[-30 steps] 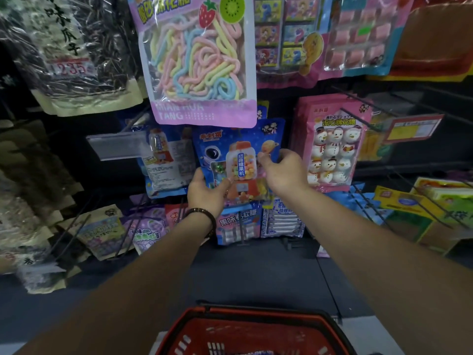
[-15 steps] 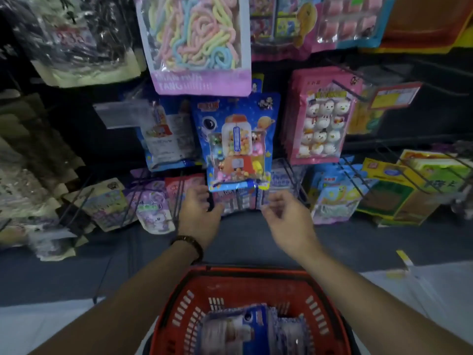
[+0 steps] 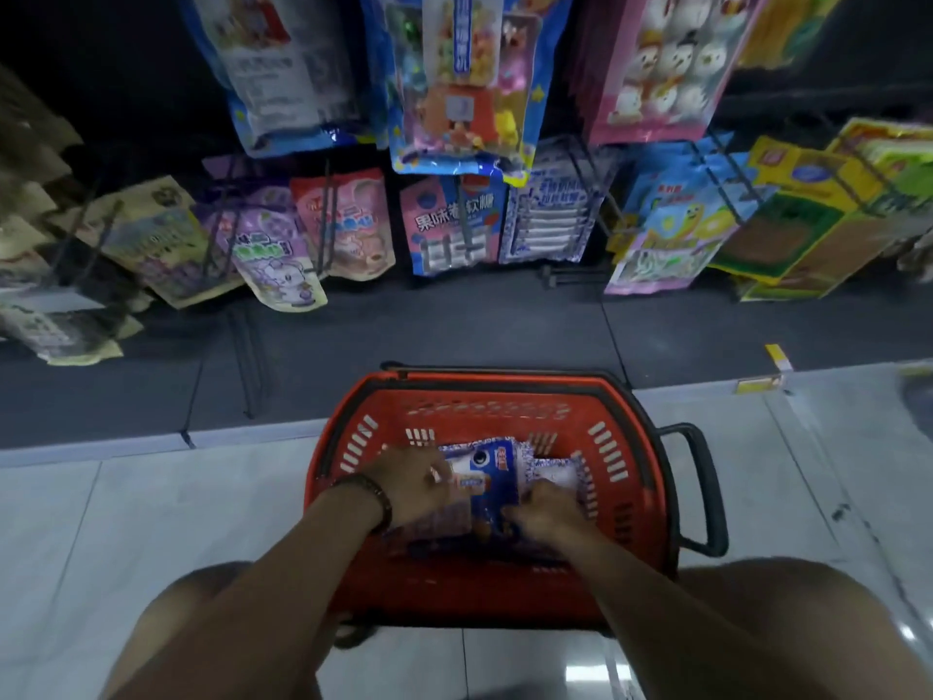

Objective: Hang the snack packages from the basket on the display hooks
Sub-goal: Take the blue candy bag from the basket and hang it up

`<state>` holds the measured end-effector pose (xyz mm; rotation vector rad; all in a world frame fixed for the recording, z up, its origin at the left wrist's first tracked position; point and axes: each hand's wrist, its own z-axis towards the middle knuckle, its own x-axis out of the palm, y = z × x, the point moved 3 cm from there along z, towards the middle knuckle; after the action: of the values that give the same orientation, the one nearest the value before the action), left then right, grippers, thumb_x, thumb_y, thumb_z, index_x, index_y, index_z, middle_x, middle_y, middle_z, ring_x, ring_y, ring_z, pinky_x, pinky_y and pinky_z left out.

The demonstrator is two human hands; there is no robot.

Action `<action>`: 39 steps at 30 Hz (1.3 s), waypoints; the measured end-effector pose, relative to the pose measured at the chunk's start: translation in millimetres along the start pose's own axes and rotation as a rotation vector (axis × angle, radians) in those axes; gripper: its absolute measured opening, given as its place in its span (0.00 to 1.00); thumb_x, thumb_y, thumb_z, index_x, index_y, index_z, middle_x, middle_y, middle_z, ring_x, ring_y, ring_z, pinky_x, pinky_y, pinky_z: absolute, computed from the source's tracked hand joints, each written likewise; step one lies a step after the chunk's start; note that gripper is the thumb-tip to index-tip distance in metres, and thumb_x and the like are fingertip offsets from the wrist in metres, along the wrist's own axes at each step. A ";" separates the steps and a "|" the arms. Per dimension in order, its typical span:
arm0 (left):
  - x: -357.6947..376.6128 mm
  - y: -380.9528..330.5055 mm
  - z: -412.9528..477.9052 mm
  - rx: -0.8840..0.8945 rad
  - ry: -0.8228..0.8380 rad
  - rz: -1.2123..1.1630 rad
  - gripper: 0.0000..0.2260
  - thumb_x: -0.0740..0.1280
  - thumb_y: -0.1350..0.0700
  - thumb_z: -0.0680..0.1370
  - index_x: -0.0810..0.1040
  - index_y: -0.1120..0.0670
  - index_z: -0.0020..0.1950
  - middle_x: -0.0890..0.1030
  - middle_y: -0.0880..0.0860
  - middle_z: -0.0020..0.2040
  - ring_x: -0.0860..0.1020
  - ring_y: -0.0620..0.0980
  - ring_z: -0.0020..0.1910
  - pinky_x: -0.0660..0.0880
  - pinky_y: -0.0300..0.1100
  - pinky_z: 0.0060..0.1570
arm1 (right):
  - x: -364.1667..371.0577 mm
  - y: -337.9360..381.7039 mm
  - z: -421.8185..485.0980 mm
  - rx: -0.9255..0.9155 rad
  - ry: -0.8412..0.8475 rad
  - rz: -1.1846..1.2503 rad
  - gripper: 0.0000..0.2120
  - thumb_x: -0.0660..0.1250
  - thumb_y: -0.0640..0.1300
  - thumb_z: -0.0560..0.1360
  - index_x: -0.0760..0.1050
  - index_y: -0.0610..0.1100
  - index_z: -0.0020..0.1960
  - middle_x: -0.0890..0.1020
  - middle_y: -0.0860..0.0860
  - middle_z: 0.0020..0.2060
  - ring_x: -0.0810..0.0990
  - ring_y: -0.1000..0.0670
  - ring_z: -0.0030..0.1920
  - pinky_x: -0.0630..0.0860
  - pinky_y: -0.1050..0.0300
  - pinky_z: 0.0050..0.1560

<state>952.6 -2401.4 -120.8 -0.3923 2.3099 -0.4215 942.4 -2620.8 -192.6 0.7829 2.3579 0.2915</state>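
Observation:
A red shopping basket point(image 3: 641, 497) stands on the floor between my knees. Blue snack packages point(image 3: 497, 477) lie inside it. My left hand point(image 3: 411, 490), with a bead bracelet at the wrist, rests on the left side of the top package, its fingers stretched out and blurred. My right hand point(image 3: 548, 512) has its fingers curled on that package's lower right edge. Above, a matching blue package with a candy-machine picture point(image 3: 459, 83) hangs from a display hook. Much of the package under my hands is hidden.
Lower hooks carry several rows of snack bags point(image 3: 343, 224), and green and yellow boxes point(image 3: 808, 219) hang at the right. A pink snowman pack point(image 3: 661, 68) hangs beside the blue one. A dark shelf base point(image 3: 454, 320) runs behind the basket. The basket's black handle point(image 3: 702, 487) sticks out to the right.
Both hands have left the hung blue package and dropped into the basket onto the top package. My view has tilted down from the hooks to the floor.

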 end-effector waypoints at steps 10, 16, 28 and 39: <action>7.0 -13.6 19.6 -0.034 0.145 0.049 0.12 0.64 0.48 0.85 0.80 0.53 0.62 0.80 0.51 0.58 0.78 0.50 0.50 0.69 0.39 0.45 | 28.8 -25.3 33.9 0.213 0.079 0.302 0.15 0.77 0.43 0.76 0.77 0.40 0.59 0.85 0.47 0.49 0.86 0.47 0.50 0.86 0.46 0.57; 8.8 -13.9 23.3 -0.056 0.140 -0.012 0.14 0.67 0.45 0.81 0.82 0.52 0.61 0.81 0.53 0.62 0.81 0.55 0.59 0.78 0.48 0.63 | 33.2 -5.2 40.8 0.105 0.077 0.450 0.06 0.80 0.40 0.74 0.84 0.47 0.46 0.86 0.52 0.37 0.83 0.52 0.40 0.82 0.57 0.39; -18.1 9.8 8.5 -0.117 -0.137 -0.128 0.30 0.74 0.48 0.77 0.68 0.49 0.76 0.73 0.54 0.73 0.76 0.54 0.66 0.73 0.44 0.60 | -9.0 40.4 1.5 -0.334 -0.008 0.346 0.10 0.56 0.37 0.87 0.74 0.45 0.52 0.84 0.41 0.51 0.85 0.40 0.47 0.80 0.48 0.42; -43.3 -2.7 -24.8 0.217 -0.218 -0.719 0.23 0.76 0.74 0.72 0.77 0.53 0.61 0.88 0.45 0.51 0.86 0.42 0.51 0.82 0.38 0.51 | -122.1 56.4 -65.8 -0.644 0.156 0.547 0.09 0.57 0.40 0.88 0.73 0.45 0.51 0.83 0.42 0.46 0.86 0.43 0.45 0.87 0.47 0.43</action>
<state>964.5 -2382.1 -76.2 -1.1021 1.8301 -0.9143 1003.5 -2649.8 -59.0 1.0739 1.9393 1.3015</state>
